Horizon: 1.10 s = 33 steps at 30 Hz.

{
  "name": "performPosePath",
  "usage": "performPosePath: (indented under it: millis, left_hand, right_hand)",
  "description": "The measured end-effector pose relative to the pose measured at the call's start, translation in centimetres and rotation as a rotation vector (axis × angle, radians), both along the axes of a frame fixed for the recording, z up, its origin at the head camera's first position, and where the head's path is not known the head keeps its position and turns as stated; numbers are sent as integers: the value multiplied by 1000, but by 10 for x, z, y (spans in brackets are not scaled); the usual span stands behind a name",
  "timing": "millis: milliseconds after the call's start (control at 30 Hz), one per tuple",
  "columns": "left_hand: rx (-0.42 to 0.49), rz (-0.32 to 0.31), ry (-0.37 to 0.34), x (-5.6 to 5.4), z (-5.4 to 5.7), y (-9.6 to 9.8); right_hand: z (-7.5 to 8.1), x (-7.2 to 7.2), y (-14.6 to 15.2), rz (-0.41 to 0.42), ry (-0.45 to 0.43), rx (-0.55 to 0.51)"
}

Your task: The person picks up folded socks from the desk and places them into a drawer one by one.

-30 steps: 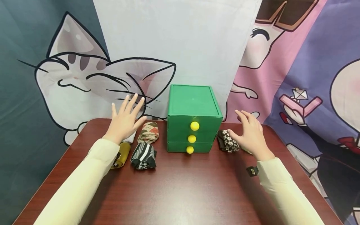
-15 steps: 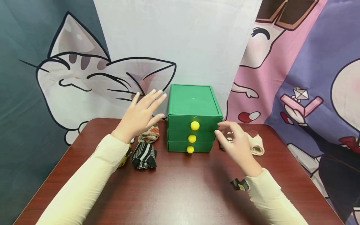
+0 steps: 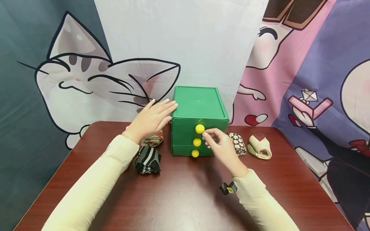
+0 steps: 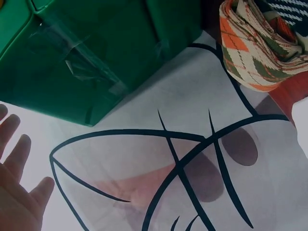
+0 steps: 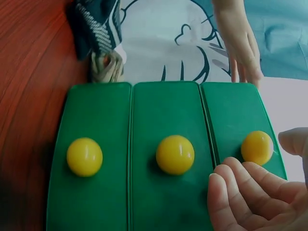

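A green box of three stacked drawers (image 3: 199, 102) stands at the table's back, each front bearing a round yellow knob. My right hand (image 3: 222, 147) is at the top knob (image 3: 199, 129). In the right wrist view that knob (image 5: 257, 147) lies between the thumb (image 5: 293, 142) and the index fingertip, with the thumb apart from it. The middle knob (image 5: 175, 154) and the bottom knob (image 5: 84, 157) are untouched. Fingers extended, my left hand (image 3: 151, 120) hovers by the box's upper left edge; the left wrist view catches its fingers beside the green box (image 4: 110, 53).
Left of the box lie a black-and-white striped cloth roll (image 3: 148, 160) and an argyle roll (image 3: 154, 140), partly behind the left hand. To the right are a floral roll (image 3: 238, 144) and a cream roll (image 3: 260, 147). A printed cartoon backdrop (image 3: 208, 41) hangs close behind.
My right hand has swept left from above the right-hand cloth rolls to the top knob, uncovering them. My left hand has moved right, to the box's upper left edge.
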<state>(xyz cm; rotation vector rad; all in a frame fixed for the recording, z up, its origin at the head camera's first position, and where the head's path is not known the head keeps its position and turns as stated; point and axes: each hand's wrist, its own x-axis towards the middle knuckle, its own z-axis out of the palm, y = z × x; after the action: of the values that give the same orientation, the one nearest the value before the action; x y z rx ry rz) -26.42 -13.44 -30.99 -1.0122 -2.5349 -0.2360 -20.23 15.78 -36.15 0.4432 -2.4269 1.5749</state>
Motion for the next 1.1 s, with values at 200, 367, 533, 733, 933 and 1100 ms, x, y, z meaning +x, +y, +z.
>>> performPosePath:
  millis: [200,367,533,733,933,1100]
  left_hand:
    - [-2,-36,-53,-5,-3,2]
    - [8,-61,-109,-8,-2,1]
    - [-11,-66,-120,-9,0,1]
    - [-15,-79,-125,-11,2,-1]
    - [-11,-84,-140,-12,1,-2]
    - [-1,-97,-136,-11,1,0]
  right_hand:
    - [-1,-8,-10,41,-149,-161]
    - [-2,-12,-16,77,-205,-262]
    - [-2,-14,-22,75,-226,-340]
    - [-2,-14,-25,52,-224,-388]
    - [0,-9,-23,47,-231,-369]
    - [0,1,-17,43,-234,-299]
